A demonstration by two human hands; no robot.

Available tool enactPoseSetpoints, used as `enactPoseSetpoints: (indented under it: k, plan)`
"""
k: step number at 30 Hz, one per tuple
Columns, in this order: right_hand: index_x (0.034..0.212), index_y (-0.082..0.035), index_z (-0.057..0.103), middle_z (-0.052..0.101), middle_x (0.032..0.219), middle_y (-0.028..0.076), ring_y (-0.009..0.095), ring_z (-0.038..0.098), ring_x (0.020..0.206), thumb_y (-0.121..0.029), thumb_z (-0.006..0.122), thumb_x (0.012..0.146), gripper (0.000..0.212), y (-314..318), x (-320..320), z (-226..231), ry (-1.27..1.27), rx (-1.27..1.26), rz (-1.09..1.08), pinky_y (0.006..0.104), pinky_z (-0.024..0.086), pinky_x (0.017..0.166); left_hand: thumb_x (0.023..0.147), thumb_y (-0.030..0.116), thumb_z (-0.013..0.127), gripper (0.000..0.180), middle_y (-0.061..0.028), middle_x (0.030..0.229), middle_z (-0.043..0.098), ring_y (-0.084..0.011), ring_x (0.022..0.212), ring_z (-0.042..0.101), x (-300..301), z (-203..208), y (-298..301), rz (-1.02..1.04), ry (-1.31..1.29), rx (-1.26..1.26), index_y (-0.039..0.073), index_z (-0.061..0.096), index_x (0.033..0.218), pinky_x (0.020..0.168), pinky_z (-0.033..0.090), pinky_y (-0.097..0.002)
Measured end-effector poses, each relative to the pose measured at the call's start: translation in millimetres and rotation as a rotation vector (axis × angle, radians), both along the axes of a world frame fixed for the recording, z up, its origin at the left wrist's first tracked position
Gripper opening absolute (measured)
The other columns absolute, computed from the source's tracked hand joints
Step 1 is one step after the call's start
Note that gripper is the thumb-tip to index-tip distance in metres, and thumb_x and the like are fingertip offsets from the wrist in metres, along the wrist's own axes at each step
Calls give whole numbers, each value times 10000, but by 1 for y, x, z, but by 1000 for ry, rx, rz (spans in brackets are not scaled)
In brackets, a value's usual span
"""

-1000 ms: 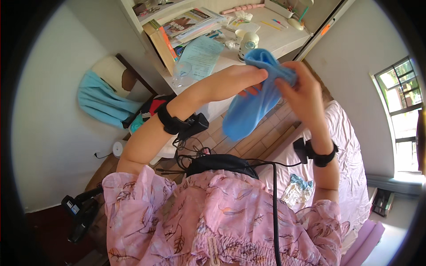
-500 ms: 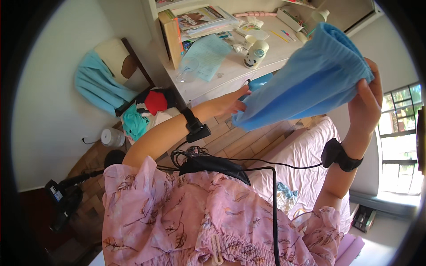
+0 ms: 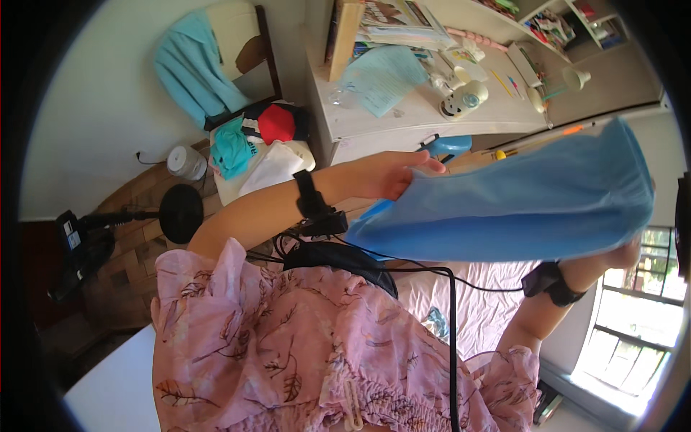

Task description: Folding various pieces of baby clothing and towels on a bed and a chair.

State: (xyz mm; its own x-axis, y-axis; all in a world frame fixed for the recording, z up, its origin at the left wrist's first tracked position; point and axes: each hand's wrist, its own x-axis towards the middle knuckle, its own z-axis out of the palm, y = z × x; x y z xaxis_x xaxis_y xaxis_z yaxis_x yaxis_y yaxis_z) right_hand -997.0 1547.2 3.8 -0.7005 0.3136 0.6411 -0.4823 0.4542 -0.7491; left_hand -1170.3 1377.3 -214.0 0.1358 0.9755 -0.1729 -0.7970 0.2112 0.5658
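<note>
A light blue cloth garment (image 3: 518, 201), with what looks like an elastic waistband at its right end, is stretched sideways in front of me. My left hand (image 3: 394, 175) pinches its upper left edge, thumb and fingers closed on the cloth. My right hand (image 3: 617, 255) is under and behind the right end; the cloth hides most of its fingers, and it bears that end up. The lower left part of the garment hangs loose. Each wrist wears a black strap with a small box.
Behind the garment stands a white desk (image 3: 403, 128) with books, a blue paper (image 3: 385, 75) and a bottle (image 3: 463, 99). At left, a chair holds folded clothes (image 3: 277, 124) and a turquoise towel (image 3: 198, 68). A black cable (image 3: 453, 338) hangs before me; a bed (image 3: 482, 302) lies beyond.
The garment has come down and lies more level, stretched longer between my hands. My right hand has moved down and right, behind the cloth; my left now grips its edge. The view has shifted.
</note>
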Motion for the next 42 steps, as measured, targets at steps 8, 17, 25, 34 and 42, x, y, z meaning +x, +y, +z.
enactPoseSetpoints:
  k: [8,17,25,34,42]
  plan:
    - [1101,36,444,509,941,145,196,513,752,-241,559,717,487,-13,-13,-16,-34,185,59,299,436,684,777,73,580,296,31,675,494,-19,543,404,-79,12,-144,239,608,-71,31,554,1068,460,303,-157]
    - [1094,6,482,565,774,46,76,519,562,17,521,810,286,-76,-213,-68,-508,26,181,182,423,501,751,121,638,264,3,683,546,-42,549,454,-199,-42,-233,878,990,-477,9,599,987,478,359,-167]
    - [1033,16,510,577,901,89,157,603,713,120,513,761,292,-123,-216,-94,-598,87,477,235,494,648,750,91,622,221,-36,758,594,-63,642,512,-218,-63,-296,1086,1242,-566,12,601,955,572,418,-199]
    - [982,-23,560,561,945,92,174,584,828,117,547,710,306,-159,-211,-238,-894,348,644,248,475,633,653,83,644,180,-108,778,628,-198,682,601,-140,-280,-305,1047,1043,-751,16,635,820,646,466,-289]
    - [1003,-25,558,599,807,91,142,601,639,44,551,747,265,-187,-279,-361,-1097,176,479,246,464,553,657,157,649,222,-133,749,641,-232,696,620,-100,-406,-297,818,951,-1100,11,647,824,639,473,-315]
